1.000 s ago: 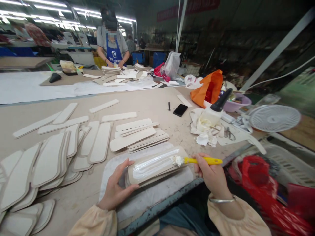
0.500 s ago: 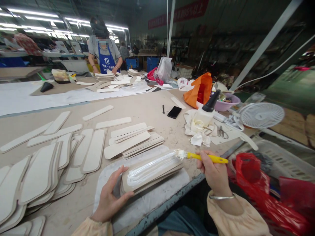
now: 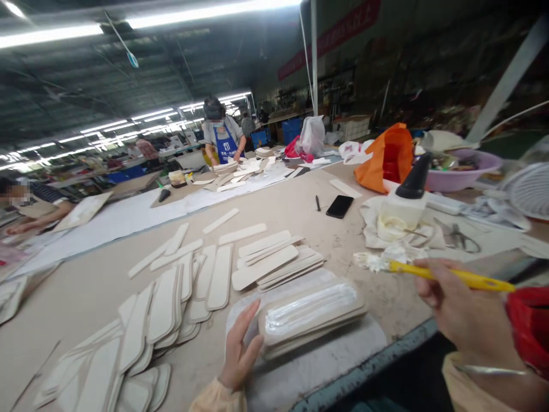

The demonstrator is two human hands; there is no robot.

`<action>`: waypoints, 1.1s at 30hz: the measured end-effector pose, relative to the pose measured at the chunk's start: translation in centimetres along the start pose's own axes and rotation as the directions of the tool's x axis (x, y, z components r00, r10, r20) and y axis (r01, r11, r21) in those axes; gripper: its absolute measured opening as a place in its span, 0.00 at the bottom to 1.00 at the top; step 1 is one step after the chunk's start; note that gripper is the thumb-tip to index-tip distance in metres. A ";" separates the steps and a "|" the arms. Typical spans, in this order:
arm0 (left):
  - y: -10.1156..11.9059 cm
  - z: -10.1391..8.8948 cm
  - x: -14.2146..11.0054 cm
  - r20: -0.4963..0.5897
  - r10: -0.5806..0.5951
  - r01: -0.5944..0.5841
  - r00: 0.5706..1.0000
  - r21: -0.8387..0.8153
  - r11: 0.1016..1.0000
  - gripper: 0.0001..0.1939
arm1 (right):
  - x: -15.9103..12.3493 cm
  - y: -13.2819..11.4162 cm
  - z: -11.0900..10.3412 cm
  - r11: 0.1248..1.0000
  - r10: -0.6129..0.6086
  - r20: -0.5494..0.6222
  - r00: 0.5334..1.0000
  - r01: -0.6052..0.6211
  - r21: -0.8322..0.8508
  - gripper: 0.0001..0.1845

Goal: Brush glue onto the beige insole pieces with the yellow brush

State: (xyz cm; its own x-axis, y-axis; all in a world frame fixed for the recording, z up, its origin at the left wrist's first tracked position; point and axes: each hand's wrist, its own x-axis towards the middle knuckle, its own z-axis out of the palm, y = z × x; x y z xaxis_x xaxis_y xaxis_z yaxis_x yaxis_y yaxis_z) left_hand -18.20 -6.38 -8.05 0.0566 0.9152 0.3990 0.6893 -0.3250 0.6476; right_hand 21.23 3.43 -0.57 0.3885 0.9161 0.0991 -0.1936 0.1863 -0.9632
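Note:
In my right hand is a glue brush with a yellow handle. Its white-coated bristles are off to the right of a small stack of beige oblong panels. Wet, shiny white glue streaks the top panel along its middle. My left hand, thumb and fingers apart, is at the stack's left end; whether it touches is hard to tell. Under the stack lies a pale sheet. Just behind are more panels in a pile.
Many loose panels overlap at left. A white glue container with a black top stands at right, near scissors. Farther back are a phone, an orange bag and a purple basin. A co-worker stands across the table.
My right hand has carried the brush off the top panel toward the right. My left thumb has drawn back from the panel's top. The view has swung left and tilted.

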 end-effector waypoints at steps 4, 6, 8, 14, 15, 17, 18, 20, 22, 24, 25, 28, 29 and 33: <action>-1.6 -2.4 3.9 -0.074 -0.075 0.096 0.994 0.348 0.933 0.23 | 2.9 -1.7 1.1 0.981 -0.016 0.003 1.000 0.015 0.194 0.09; -3.0 -3.5 6.5 -0.027 -0.115 0.114 0.993 0.473 0.874 0.24 | 4.3 -2.0 1.3 0.959 -0.043 -0.008 0.999 0.044 0.281 0.08; -4.2 -4.3 8.9 0.038 -0.145 0.103 0.989 0.526 0.844 0.24 | 5.5 -1.6 1.2 0.927 -0.042 -0.028 0.999 0.049 0.371 0.08; -5.3 -5.0 12.0 0.228 -0.202 0.024 0.953 0.604 0.796 0.18 | 6.3 1.1 -0.5 0.882 0.060 -0.069 0.996 -0.021 0.470 0.08; -5.2 -5.1 12.1 0.252 -0.202 0.007 0.946 0.609 0.793 0.18 | 6.2 1.3 -0.8 0.882 0.072 -0.080 0.994 -0.026 0.471 0.08; -5.2 -5.4 12.4 0.300 -0.188 -0.033 0.935 0.604 0.797 0.19 | 6.1 1.6 -1.1 0.888 0.086 -0.092 0.992 -0.035 0.458 0.09; -5.2 -5.6 12.5 0.324 -0.177 -0.055 0.929 0.596 0.801 0.20 | 6.0 1.7 -1.2 0.897 0.085 -0.092 0.992 -0.036 0.441 0.10; -5.3 -6.0 12.7 0.365 -0.148 -0.097 0.919 0.575 0.812 0.20 | 5.9 1.8 -1.3 0.916 0.060 -0.091 0.994 -0.018 0.402 0.12; -5.4 -6.4 12.8 0.388 -0.121 -0.129 0.914 0.560 0.818 0.19 | 5.8 1.9 -1.3 0.930 0.031 -0.081 0.996 0.001 0.367 0.13; -5.4 -6.5 12.9 0.392 -0.097 -0.151 0.915 0.556 0.818 0.18 | 5.7 2.0 -1.2 0.940 0.006 -0.062 0.998 0.016 0.342 0.14; -5.4 -6.5 12.9 0.388 -0.085 -0.160 0.918 0.557 0.815 0.17 | 5.6 2.1 -1.2 0.943 -0.002 -0.055 0.998 0.020 0.333 0.14; -4.6 -6.7 13.0 0.343 -0.045 -0.173 0.938 0.576 0.799 0.15 | 5.2 2.1 -1.1 0.945 0.000 -0.044 0.999 0.014 0.326 0.14; -4.1 -6.8 13.1 0.311 -0.032 -0.167 0.950 0.591 0.789 0.15 | 5.1 2.2 -1.1 0.945 0.003 -0.041 0.999 0.010 0.327 0.15; -1.1 -8.0 13.8 0.135 -0.012 -0.081 0.991 0.657 0.749 0.15 | 4.5 2.4 -0.8 0.953 -0.015 0.021 1.000 0.008 0.302 0.15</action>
State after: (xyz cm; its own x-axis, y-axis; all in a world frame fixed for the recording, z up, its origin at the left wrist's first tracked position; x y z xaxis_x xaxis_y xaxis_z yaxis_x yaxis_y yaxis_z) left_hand -23.92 4.68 1.92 0.1454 0.9428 0.2999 0.9867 -0.1606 0.0262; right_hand 23.20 7.73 -2.62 0.3726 0.9204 0.1189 -0.4534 0.2923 -0.8420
